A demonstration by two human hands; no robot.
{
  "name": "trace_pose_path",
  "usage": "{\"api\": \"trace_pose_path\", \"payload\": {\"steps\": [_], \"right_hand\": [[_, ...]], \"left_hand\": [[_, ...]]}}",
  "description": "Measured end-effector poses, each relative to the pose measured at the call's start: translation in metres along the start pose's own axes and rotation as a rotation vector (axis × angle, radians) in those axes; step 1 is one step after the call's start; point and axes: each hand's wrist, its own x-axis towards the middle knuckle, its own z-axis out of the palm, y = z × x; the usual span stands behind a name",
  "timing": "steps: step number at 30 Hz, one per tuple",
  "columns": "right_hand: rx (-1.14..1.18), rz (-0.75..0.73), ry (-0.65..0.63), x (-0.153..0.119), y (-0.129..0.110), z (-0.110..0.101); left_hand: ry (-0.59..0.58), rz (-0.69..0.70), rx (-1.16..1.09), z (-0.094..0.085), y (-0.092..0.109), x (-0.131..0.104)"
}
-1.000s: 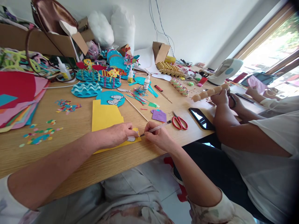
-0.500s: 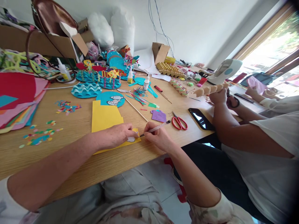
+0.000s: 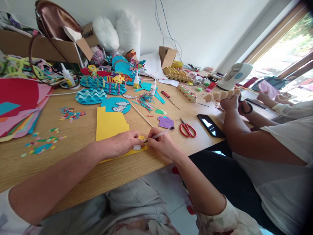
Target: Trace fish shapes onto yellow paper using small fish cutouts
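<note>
A yellow paper sheet [image 3: 111, 123], notched along its right side, is laid flat on the table [image 3: 80, 133], a dark-outlined white cutout [image 3: 137, 148] is set upon its near right corner, and a clear pen [image 3: 161, 133] is held aslant, tip beside the cutout.

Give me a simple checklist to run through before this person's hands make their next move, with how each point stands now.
1. Pen gripped: ok, the right hand holds it, slanted.
2. Yellow paper steadied: ok, the left hand rests on it.
3. Whole white cutout in sight: not ok, the left hand covers part of it.
4. Pen tip touching the paper: cannot tell, too small to see.
5. Scissors away from both hands: ok, they lie on the table beyond the right hand.
6. Loose round confetti gathered up: not ok, it lies scattered.
</note>
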Motion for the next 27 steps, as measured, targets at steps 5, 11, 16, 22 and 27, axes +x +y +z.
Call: {"api": "trace_pose_path", "payload": {"steps": [5,11,16,22,27], "right_hand": [[0.025,0.006,-0.003,0.0006,0.0012,0.0009],[0.053,0.011,-0.006,0.0002,-0.0006,0.0004],[0.066,0.001,0.015,0.0009,0.0026,0.0013],[0.068,0.013,0.050,0.0006,0.0042,0.0032],[0.050,0.033,0.089,0.0006,0.0042,0.0056]], "left_hand": [[0.010,0.009,0.031,-0.0012,0.0028,0.0010],[0.029,0.033,0.032,0.0012,-0.0010,-0.0005],[0.008,-0.014,0.022,0.0014,-0.0016,-0.0003],[-0.009,-0.028,0.025,-0.0013,0.0010,0.0007],[-0.029,-0.041,0.021,-0.0035,0.0040,0.0002]]}}
